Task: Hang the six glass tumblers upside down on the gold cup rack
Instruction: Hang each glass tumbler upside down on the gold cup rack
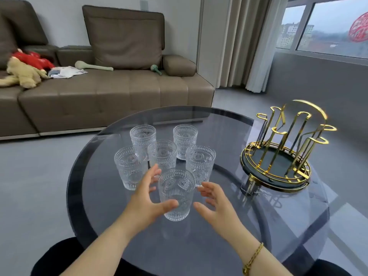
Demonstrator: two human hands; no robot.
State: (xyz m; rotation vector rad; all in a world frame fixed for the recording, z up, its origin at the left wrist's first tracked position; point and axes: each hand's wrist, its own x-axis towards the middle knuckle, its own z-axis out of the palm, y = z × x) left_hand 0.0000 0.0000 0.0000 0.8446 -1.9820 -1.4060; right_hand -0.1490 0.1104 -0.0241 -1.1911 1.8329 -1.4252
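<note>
clear embossed tumblers (176, 194), gold rack (278, 148) (dark tray)

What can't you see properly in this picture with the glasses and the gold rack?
All from the head view:
- Front glass: whether the left hand grips it; the thumb only overlaps it.
- Right hand: touching or not, unclear.
- Middle glass: its base sits behind the front glass.
- Gold rack: wide-angle stretch warps its prongs.
- Table: near rim cut off by the bottom edge.

Six clear embossed tumblers (163, 156) stand upright, clustered mid-table. The gold rack (278, 154), pegs bare, tilts on a dark round tray near the right edge.
</note>
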